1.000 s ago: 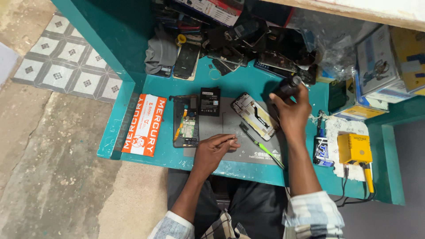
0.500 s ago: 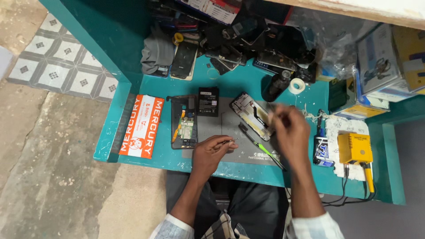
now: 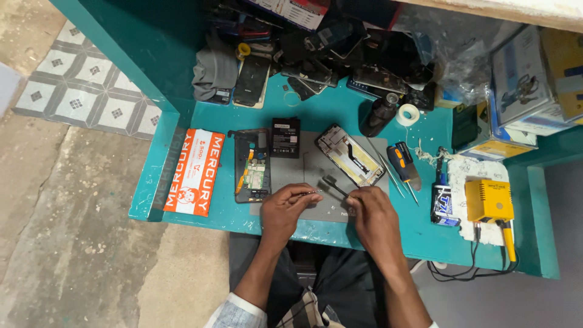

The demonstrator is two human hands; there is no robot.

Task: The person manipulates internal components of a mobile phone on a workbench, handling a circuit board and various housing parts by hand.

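Your left hand [image 3: 290, 209] pinches something too small to make out; your right hand [image 3: 371, 215] closes its grip on a thin dark tool [image 3: 334, 185], both over the grey mat [image 3: 303, 176] on the table [image 3: 419, 228]. A slip could flick that bit away. The opened phone [image 3: 350, 155] lies just beyond, innards exposed, easily scratched.

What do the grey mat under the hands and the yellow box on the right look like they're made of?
The grey mat looks like soft rubber or silicone: matte, no glare, lying flat on the teal bench. The yellow box looks like painted metal or hard plastic, with crisp edges and an even colour; which one cannot be told.
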